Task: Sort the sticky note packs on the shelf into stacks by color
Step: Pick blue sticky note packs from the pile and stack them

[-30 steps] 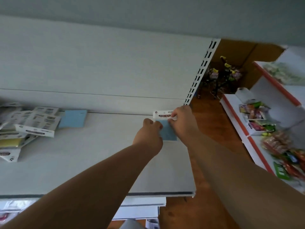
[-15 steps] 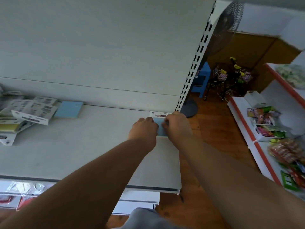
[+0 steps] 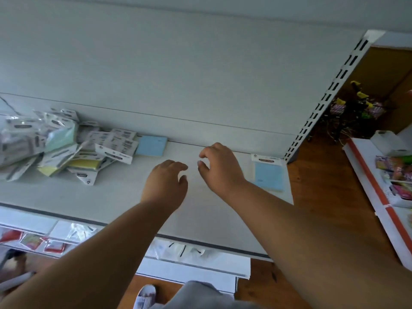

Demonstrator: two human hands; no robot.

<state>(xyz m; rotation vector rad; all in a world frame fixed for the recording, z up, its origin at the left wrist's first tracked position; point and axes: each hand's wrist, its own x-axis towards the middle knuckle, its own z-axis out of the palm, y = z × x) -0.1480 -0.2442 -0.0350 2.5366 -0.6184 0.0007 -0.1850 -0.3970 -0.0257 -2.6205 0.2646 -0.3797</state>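
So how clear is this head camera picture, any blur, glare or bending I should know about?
Head view: soft, dim and bluish overall; the wide lens bends the shelf edge and slotted upright. The pile of packs at left is smeared, its plastic catching pale glare, labels unreadable. Both hands are slightly blurred. The blue pack at right shows fairly clearly.
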